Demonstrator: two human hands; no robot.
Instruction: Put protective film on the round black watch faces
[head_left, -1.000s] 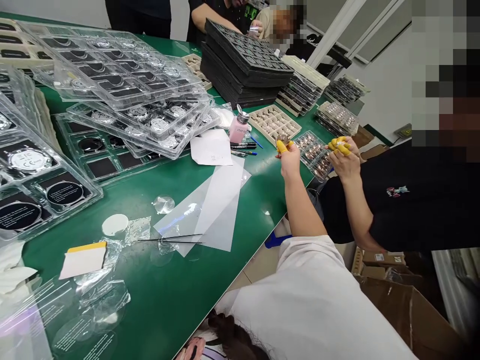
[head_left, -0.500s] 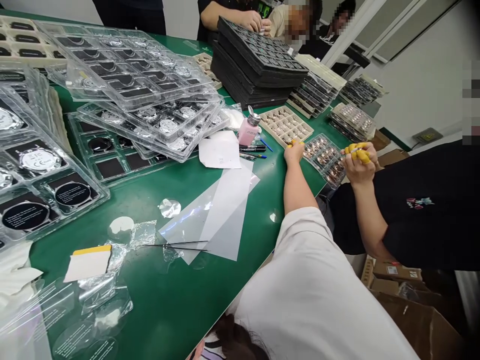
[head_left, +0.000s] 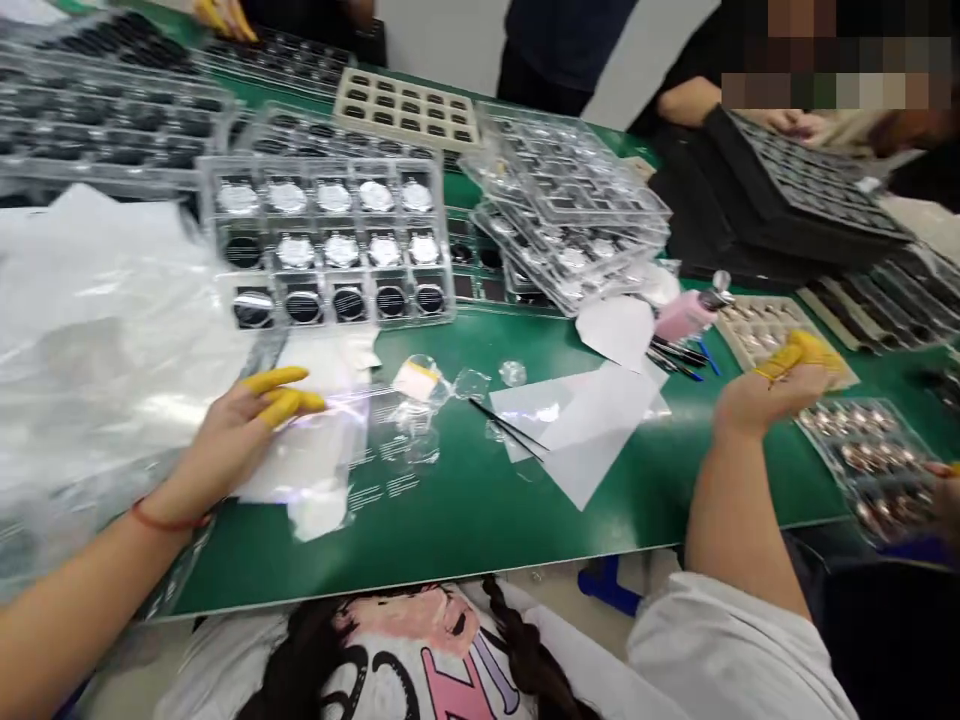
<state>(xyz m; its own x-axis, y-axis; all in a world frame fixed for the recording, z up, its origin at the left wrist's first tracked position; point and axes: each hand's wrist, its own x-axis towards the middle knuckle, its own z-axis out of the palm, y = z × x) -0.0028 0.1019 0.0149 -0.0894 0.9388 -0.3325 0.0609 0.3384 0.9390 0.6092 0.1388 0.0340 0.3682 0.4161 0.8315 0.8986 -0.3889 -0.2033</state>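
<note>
My left hand (head_left: pixel 251 425), with yellow finger cots on its fingertips, reaches over white sheets (head_left: pixel 319 455) at the left. Its fingers stretch out and hold nothing. Over the near edge of a beige compartment tray (head_left: pixel 739 325), my right hand (head_left: pixel 776 385) is bent at the wrist, its yellow-capped fingers bunched together and blurred. Whatever may be in them is hidden. Just below lies a transparent tray of rose-gold watch parts (head_left: pixel 874 460). Between my hands are black tweezers (head_left: pixel 510 430), translucent sheets (head_left: pixel 581 440) and a small card with a yellow edge (head_left: pixel 416 380).
Transparent trays of round watch cases (head_left: pixel 330 240) stand behind, with more stacked trays (head_left: pixel 574 190) beside them. A pink pump bottle (head_left: pixel 684 315) stands near pens (head_left: pixel 679 360). Black foam trays (head_left: pixel 750 210) rise at back right. Co-workers sit across and at right.
The view has swung left and down, bringing my left hand into sight. My right hand remains by the beige tray, now bent at the wrist. The co-worker at right is mostly out of view.
</note>
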